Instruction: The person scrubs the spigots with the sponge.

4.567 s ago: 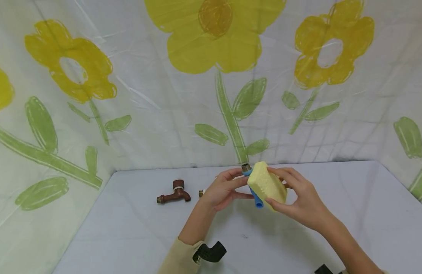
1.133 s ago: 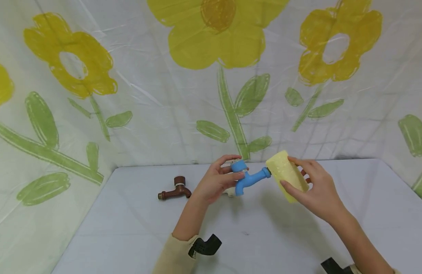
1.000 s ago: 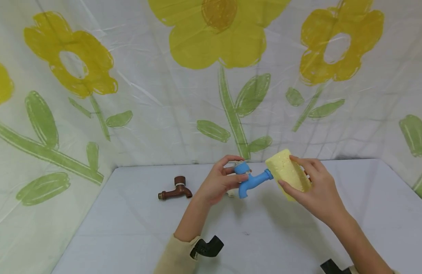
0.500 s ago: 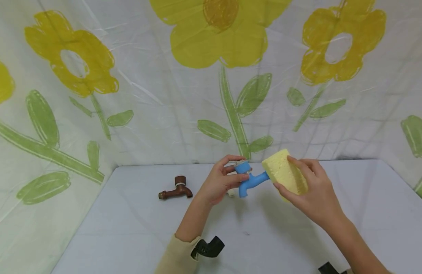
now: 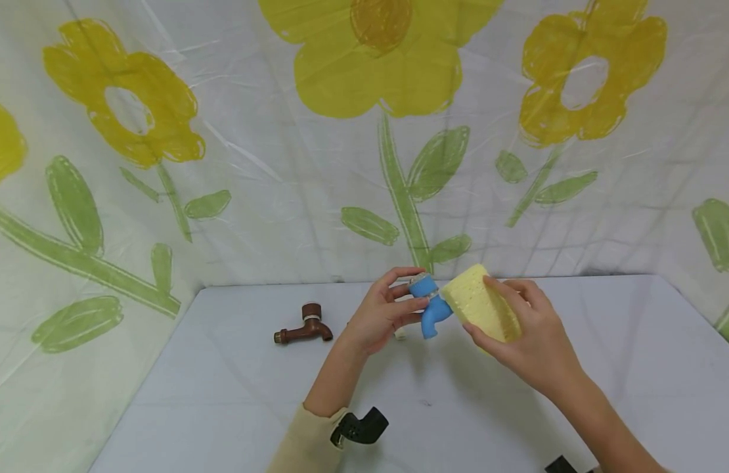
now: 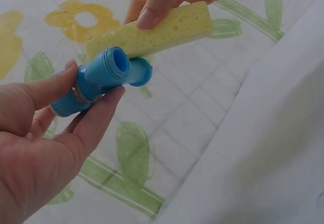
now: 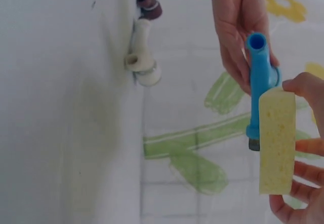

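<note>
Lying on the white table (image 5: 211, 394), a brown tap (image 5: 304, 326) comes first from the left, with its brass threaded end pointing to the left. Next is a beige sleeve (image 5: 302, 440) with a black device (image 5: 364, 426) at its wrist, and above it the left hand (image 5: 376, 316). Its fingers are grasping a blue tap (image 5: 434, 311) near the blue cap. Behind this hand, a cream tap (image 7: 142, 51) lies on the table; the head view shows only a small part of it. The blue tap is held above the table, between the 2 hands, tilted, with its spout directed downward. In the left wrist view, the round mouth of this spout is open and shows the hollow inside. To the right, a yellow sponge (image 5: 481, 303) appears to touch the pipe of the blue tap, and in the head view it hides the threaded end. The right hand (image 5: 536, 335) is grasping this sponge, with the thumb at the lower edge and the other fingers at the upper edge.
</note>
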